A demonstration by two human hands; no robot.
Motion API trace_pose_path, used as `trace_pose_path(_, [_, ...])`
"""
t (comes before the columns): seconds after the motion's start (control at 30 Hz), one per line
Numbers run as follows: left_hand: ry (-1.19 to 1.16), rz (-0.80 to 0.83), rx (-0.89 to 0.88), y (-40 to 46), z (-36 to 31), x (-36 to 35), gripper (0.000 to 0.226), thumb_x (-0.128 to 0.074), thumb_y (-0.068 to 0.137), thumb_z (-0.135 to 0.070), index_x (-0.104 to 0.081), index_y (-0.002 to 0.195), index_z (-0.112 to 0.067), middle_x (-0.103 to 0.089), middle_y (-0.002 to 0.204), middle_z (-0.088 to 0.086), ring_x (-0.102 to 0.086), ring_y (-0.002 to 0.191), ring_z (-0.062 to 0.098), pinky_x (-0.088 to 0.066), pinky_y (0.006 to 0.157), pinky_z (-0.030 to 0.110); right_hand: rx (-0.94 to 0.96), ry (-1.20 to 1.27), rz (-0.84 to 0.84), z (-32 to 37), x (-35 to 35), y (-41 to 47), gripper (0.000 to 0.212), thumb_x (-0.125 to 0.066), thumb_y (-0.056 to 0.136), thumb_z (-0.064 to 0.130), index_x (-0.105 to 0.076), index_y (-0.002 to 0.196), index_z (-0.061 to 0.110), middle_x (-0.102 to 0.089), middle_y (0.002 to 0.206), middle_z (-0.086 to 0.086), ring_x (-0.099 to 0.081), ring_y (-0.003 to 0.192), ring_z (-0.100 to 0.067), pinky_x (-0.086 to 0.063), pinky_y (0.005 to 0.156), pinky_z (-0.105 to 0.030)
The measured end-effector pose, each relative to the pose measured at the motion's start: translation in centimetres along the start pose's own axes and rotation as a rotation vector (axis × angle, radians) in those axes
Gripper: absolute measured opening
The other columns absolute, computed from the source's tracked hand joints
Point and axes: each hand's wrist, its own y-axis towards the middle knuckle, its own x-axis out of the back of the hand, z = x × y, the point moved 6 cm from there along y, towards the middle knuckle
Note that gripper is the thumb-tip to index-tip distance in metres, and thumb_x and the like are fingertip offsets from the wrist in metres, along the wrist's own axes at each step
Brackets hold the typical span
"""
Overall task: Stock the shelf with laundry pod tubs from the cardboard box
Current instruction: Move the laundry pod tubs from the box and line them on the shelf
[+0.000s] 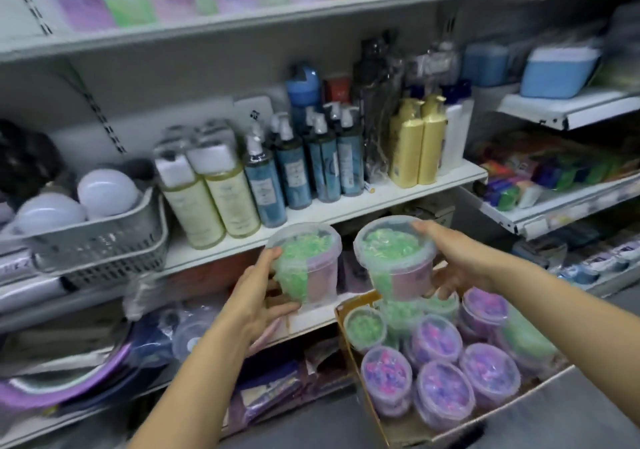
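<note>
Left hand (258, 294) has its grip closed around a clear plastic tub (306, 261) of green pods, fingers curled under the base and thumb up the near side. Tub is round, tapered, with a snap-on translucent lid and a pinkish label on one side; it is tilted toward the camera, held in front of the lower shelf (311, 317).

Right hand (453, 261) grips a second green-pod tub (396, 258), same shape, thumb over the lid rim and fingers wrapped behind and below. This tub hangs just above the cardboard box (349, 351), near the first tub but apart from it.

Box is brown, open-topped, sitting at the lower right. Inside are more round lidded tubs: purple-and-pink pod tubs (440, 389) toward the front, a green one (365, 327) at the back left, packed touching each other.

On the middle white shelf (346, 206) above stand tall bottles: pale yellow-green ones with white caps (211, 199), blue pump bottles (294, 171), glossy gold pump bottles (419, 140). A grey slotted plastic basket (104, 251) at the left holds white round bulbs. Picture is motion-blurred, labels unreadable.
</note>
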Motion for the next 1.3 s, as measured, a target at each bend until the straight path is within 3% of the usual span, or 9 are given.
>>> trace_pose_path(0.17, [-0.015, 0.046, -0.138, -4.7, -5.8, 2.4, 0.037, -0.055, 0.089, -0.046, -0.057, 0.113, -0.017, -0.062, 0.111, 0.022, -0.063, 0.098, 0.037, -0.057, 0.073, 0.043, 0.137, -0.026, 0.010, 7.2, -1.4, -3.2, 0.061, -0.035, 0.089, 0.065, -0.053, 0.121, 0.016, -0.061, 0.094, -0.024, -0.061, 0.068, -0.035, -0.049, 0.045, -0.031])
trace_pose_path(0.33, [-0.008, -0.004, -0.267, -8.6, -10.7, 5.9, 0.037, -0.050, 0.091, -0.049, -0.058, 0.112, -0.020, -0.060, 0.106, 0.018, -0.064, 0.091, 0.034, -0.057, 0.065, 0.040, 0.255, -0.014, 0.064, 13.7, -3.9, -5.8, 0.058, -0.036, 0.089, 0.065, -0.054, 0.118, 0.018, -0.057, 0.104, -0.024, -0.061, 0.077, -0.034, -0.052, 0.050, -0.033])
trace_pose_path(0.43, [-0.025, -0.056, -0.310, -10.2, -13.7, 8.8, 0.038, -0.050, 0.091, -0.049, -0.058, 0.107, -0.015, -0.057, 0.108, 0.020, -0.062, 0.095, 0.038, -0.057, 0.070, 0.044, 0.313, 0.010, 0.096, 17.4, -5.8, -6.7, 0.056, -0.038, 0.090, 0.061, -0.055, 0.117, 0.014, -0.059, 0.106, -0.027, -0.065, 0.078, -0.038, -0.056, 0.058, -0.037])
trace_pose_path(0.57, [-0.043, -0.113, -0.413, -11.9, -18.8, 13.2, 0.048, -0.051, 0.091, -0.048, -0.052, 0.126, -0.015, -0.056, 0.108, 0.021, -0.063, 0.094, 0.040, -0.058, 0.072, 0.047, 0.373, 0.015, 0.092, 22.7, -8.6, -7.3, 0.057, -0.039, 0.089, 0.057, -0.054, 0.117, 0.010, -0.065, 0.098, -0.028, -0.069, 0.078, -0.042, -0.057, 0.065, -0.041])
trace_pose_path(0.77, [-0.004, -0.166, -0.536, -13.9, -26.7, 21.0, 0.051, -0.050, 0.091, -0.051, -0.051, 0.125, -0.012, -0.057, 0.107, 0.022, -0.064, 0.091, 0.038, -0.061, 0.065, 0.041, 0.510, -0.021, 0.077, 33.1, -14.6, -8.2, 0.057, -0.034, 0.090, 0.054, -0.053, 0.105, 0.003, -0.063, 0.099, -0.031, -0.068, 0.072, -0.047, -0.057, 0.072, -0.050])
trace_pose_path(0.97, [0.059, -0.220, -0.618, -14.3, -34.3, 29.0, 0.037, -0.049, 0.090, -0.050, -0.055, 0.106, -0.018, -0.059, 0.103, 0.020, -0.065, 0.089, 0.036, -0.059, 0.066, 0.039, 0.659, -0.076, -0.011, 44.5, -22.6, -9.4, 0.047, -0.029, 0.090, 0.050, -0.035, 0.117, 0.013, -0.055, 0.100, -0.028, -0.067, 0.065, -0.038, -0.055, 0.059, -0.035])
trace_pose_path(1.07, [0.036, -0.243, -0.621, -13.7, -36.8, 32.3, 0.041, -0.051, 0.089, -0.050, -0.054, 0.112, -0.017, -0.055, 0.106, 0.018, -0.064, 0.089, 0.035, -0.060, 0.059, 0.040, 0.670, -0.190, -0.104, 48.0, -26.4, -8.6, 0.046, -0.024, 0.092, 0.050, -0.036, 0.111, 0.010, -0.056, 0.086, -0.022, -0.059, 0.065, -0.031, -0.045, 0.064, -0.032])
trace_pose_path(1.17, [0.049, -0.257, -0.633, -13.0, -38.7, 35.2, 0.043, -0.051, 0.089, -0.050, -0.054, 0.110, -0.014, -0.054, 0.103, 0.018, -0.063, 0.087, 0.032, -0.058, 0.049, 0.034, 0.648, -0.262, -0.168, 49.9, -30.1, -7.4, 0.046, -0.021, 0.092, 0.047, -0.040, 0.104, 0.007, -0.048, 0.070, -0.016, -0.042, 0.050, -0.022, -0.031, 0.050, -0.026])
trace_pose_path(1.3, [0.070, -0.248, -0.639, -11.8, -40.4, 38.2, 0.038, -0.052, 0.089, -0.050, -0.054, 0.101, -0.014, -0.054, 0.103, 0.018, -0.063, 0.086, 0.030, -0.060, 0.053, 0.036, 0.614, -0.271, -0.186, 51.3, -34.6, -5.5, 0.044, -0.016, 0.096, 0.040, -0.039, 0.086, 0.004, -0.047, 0.074, -0.016, -0.037, 0.050, -0.021, -0.024, 0.047, -0.027])
